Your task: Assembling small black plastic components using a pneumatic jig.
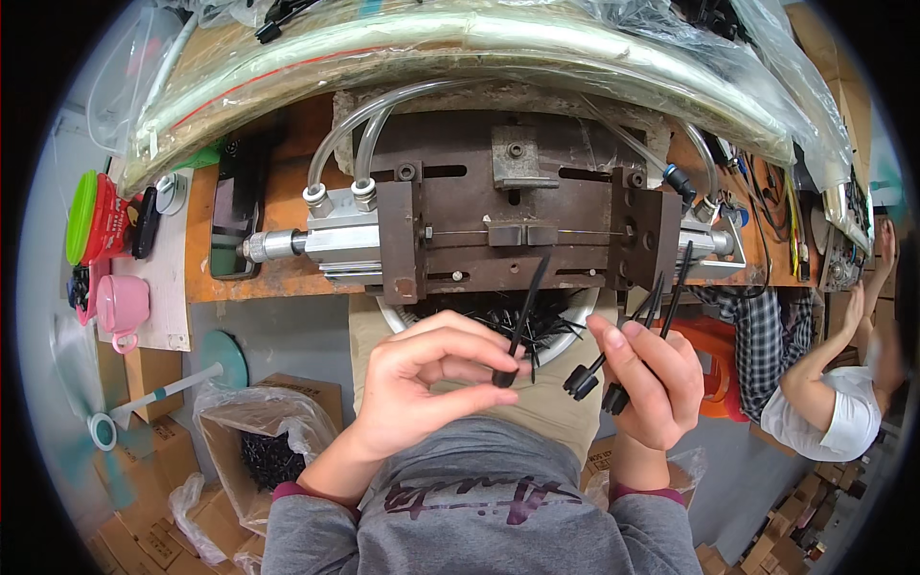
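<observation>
My left hand pinches one black plastic stick by its thicker lower end, the flat tip pointing up. Close by on the right, my right hand is closed around several black plastic sticks with ridged, thick ends. Their thin stems rise above the fingers. Just beyond both hands stands a brown metal fixture with two small dark blocks at its middle. Between my knees, partly behind my hands, a white bowl holds a heap of black sticks. The exact kind of these sticks is unclear.
Silver cylinders with clear hoses flank the fixture. A plastic-wrapped bar crosses the far side. Pink mug and phone-like black tray lie left. A lined carton stands lower left. Another person sits right.
</observation>
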The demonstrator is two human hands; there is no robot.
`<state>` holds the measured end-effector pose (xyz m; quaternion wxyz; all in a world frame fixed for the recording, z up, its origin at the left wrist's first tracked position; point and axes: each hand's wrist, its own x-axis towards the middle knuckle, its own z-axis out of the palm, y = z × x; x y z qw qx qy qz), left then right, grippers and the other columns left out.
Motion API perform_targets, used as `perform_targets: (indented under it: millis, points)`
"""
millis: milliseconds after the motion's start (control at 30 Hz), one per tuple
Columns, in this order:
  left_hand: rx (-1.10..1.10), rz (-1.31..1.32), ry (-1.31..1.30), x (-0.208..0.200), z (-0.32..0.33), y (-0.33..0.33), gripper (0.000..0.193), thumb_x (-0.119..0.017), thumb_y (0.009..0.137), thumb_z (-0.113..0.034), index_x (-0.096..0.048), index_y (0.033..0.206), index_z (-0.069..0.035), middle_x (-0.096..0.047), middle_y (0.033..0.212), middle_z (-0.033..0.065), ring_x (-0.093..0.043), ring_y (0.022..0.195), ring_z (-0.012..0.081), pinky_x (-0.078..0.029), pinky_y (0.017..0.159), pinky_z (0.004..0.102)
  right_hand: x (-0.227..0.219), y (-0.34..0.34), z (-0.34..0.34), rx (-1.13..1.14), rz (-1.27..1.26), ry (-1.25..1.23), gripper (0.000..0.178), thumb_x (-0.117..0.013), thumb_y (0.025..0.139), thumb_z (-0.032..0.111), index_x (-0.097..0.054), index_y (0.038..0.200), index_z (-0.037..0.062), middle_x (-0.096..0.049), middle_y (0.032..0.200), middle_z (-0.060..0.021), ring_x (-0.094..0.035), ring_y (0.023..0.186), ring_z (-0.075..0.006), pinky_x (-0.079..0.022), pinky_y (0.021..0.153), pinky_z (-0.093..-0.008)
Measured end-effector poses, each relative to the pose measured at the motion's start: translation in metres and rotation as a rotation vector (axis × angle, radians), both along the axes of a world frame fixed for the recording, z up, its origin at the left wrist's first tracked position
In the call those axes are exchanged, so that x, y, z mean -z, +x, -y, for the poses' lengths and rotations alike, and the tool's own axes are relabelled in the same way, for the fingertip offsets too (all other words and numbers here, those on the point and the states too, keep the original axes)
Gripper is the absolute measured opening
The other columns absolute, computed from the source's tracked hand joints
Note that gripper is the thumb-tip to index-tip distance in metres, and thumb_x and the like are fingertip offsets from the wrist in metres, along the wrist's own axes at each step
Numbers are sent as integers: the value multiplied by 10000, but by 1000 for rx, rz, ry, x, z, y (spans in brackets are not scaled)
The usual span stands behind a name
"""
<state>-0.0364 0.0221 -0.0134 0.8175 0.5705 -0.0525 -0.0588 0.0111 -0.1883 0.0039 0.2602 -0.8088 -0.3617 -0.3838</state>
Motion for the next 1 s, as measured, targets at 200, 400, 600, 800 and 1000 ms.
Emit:
perform_targets:
  millis: [200, 400, 600, 800, 1000]
  points:
    - [70, -66, -180, -5, -2, -11, 257, -714, 715, 167, -654, 950, 81, -617, 1039, 183, -668, 978, 299, -587, 877, 408, -2, -7, -3, -21, 7, 11, 356, -856, 590, -55, -707, 906, 10, -617, 929, -69, -492, 553, -131, -391, 432, -241]
    - [-78, 85, 30, -15, -15, -25, 301, -788, 626, 136, -659, 890, 71, -640, 946, 174, -679, 896, 276, -605, 796, 397, -8, -15, -10, -64, 3, 31, 348, -850, 577, -39, -714, 894, 8, -630, 916, -74, -506, 551, -147, -376, 441, -243]
    - [-913, 633, 661, -70, -79, 7, 317, -817, 619, 51, -716, 912, -14, -692, 948, 118, -655, 894, 240, -535, 788, 339, -7, -20, -11, -29, 41, 169, 286, -856, 616, -7, -714, 861, 38, -619, 815, -78, -520, 520, -164, -379, 446, -262]
    - [-1572, 695, 1402, -145, -217, 79, 354, -727, 830, -82, -632, 1148, 39, -544, 1233, 138, -562, 1097, 208, -494, 894, 328, -7, -32, -14, -43, 8, 169, 282, -854, 638, -27, -689, 859, 33, -610, 822, -83, -548, 604, -192, -417, 486, -286]
    - [-607, 539, 488, -77, -94, 59, 242, -672, 864, -60, -628, 1080, 39, -679, 974, 111, -653, 850, 178, -528, 821, 321, 4, -27, -12, -6, -70, 179, 240, -842, 662, -25, -690, 842, 16, -619, 821, -99, -559, 601, -200, -428, 498, -296]
